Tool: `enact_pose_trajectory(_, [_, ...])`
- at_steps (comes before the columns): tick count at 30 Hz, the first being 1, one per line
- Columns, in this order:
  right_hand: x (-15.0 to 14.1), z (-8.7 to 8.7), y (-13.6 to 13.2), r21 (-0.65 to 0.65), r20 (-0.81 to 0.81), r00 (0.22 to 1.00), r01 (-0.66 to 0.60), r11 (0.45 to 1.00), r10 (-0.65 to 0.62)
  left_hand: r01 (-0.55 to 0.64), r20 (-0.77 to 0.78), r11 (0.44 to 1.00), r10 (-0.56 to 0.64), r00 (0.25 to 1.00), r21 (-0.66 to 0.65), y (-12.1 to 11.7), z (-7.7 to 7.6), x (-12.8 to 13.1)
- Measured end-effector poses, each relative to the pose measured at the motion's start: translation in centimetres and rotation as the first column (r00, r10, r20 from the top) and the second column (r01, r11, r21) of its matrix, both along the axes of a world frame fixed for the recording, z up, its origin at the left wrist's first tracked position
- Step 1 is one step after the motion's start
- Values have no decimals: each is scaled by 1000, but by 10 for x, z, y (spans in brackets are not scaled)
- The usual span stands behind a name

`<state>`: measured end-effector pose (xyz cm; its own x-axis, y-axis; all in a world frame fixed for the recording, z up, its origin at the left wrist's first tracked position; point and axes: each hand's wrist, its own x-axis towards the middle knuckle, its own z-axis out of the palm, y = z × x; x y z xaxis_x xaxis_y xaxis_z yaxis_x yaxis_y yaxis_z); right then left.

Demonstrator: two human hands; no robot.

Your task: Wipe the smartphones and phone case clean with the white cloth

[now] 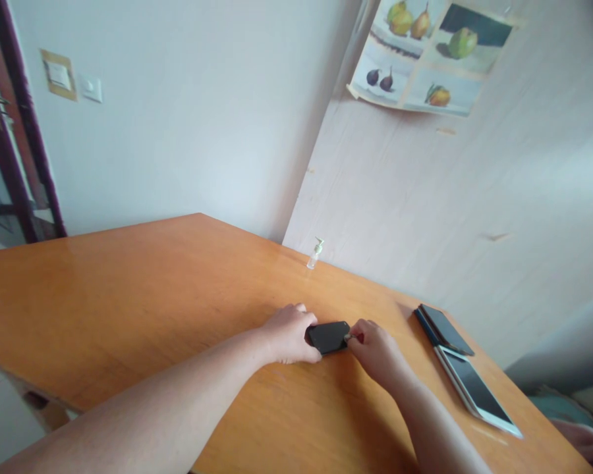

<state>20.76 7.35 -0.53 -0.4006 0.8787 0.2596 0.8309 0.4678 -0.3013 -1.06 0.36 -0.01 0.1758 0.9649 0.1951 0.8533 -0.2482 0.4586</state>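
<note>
A black smartphone lies on the wooden table in front of me, its dark face up. My left hand holds its left end, with the thumb on the near side and the fingers on the far side. At the phone's right end, my right hand is closed in a pinch by the corner. Whatever is between those fingertips is too small to name.
A small clear pump bottle stands at the table's back edge. On the right lie a dark tablet-like device and a white-framed tablet. Walls border the wooden table behind, and fruit pictures hang there.
</note>
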Motion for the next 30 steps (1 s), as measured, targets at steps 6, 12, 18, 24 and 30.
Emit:
enact_pose_trajectory(6, [-17,2,-16,-50,-46,986,-160,986,158,4,18,1000,-4,1000,14,0,-1,-2])
enact_pose_trajectory(12, [2,6,2,-16,58,998,32,999,-31,32,47,999,-32,998,8,-2,-4,-4])
enact_pose_trajectory(18, [-2,9,-3,-2,111,992,-61,998,61,-29,110,996,19,994,85,-10,6,0])
enact_pose_trajectory(24, [-9,13,-12,-11,109,994,-12,1000,13,22,267,989,-61,962,145,-33,24,10])
enact_pose_trajectory(30, [-14,24,-14,-35,115,993,21,999,-17,170,406,985,-164,899,21,-59,68,37])
